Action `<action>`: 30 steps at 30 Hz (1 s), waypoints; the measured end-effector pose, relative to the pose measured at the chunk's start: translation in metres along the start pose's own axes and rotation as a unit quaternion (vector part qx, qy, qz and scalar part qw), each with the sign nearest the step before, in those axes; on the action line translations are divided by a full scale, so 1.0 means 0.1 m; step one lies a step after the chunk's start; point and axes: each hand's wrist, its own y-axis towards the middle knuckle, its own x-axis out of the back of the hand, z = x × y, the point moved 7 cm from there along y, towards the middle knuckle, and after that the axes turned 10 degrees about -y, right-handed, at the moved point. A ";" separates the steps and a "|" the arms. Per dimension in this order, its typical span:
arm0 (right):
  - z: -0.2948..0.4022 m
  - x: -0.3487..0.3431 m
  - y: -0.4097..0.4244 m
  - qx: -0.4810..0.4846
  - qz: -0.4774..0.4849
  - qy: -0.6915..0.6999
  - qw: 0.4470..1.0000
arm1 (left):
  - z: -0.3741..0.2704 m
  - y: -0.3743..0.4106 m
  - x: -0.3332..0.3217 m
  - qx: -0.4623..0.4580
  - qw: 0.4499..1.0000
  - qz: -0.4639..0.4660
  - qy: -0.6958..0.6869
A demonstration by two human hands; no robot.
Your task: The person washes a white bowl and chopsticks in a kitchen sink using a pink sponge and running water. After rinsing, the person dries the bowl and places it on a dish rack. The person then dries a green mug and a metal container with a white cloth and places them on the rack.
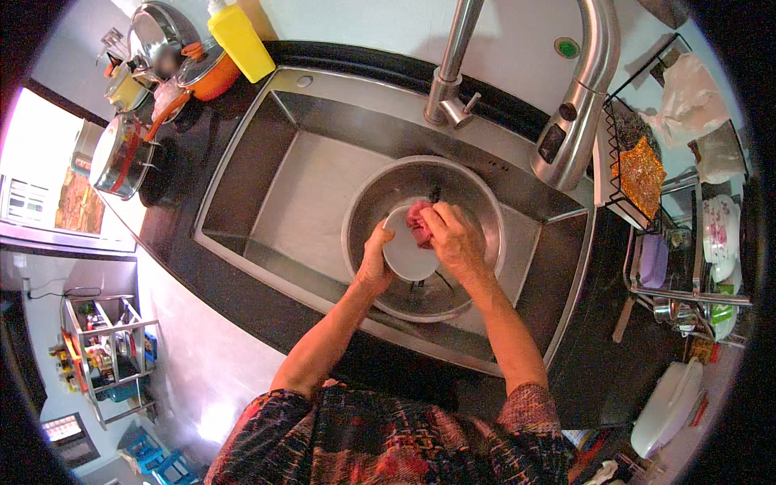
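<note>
My left hand (376,257) grips the rim of a small white bowl (407,257) from its left side. A crumpled pink-red cloth or scouring pad (418,224) is pinched in the fingers of my right hand (453,239) and meets the far side of the bowl. Both hands are over a wide stainless-steel basin (357,212) standing in the sink (303,188). Dark slender things, perhaps utensils, lie in the basin, partly covered by the bowl and my hands.
Beyond the sink rise a steel faucet (447,79) and a pull-down spout (561,148). A yellow bottle (242,45), an orange pot (215,79) and a steel saucepan (115,160) stand left. On the right are a black wire rack (621,200) and a dish rack (685,297).
</note>
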 end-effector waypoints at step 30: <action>0.15 -0.65 -0.33 -0.115 0.068 0.050 0.990 | 0.17 0.21 0.42 -0.032 0.997 -0.053 0.053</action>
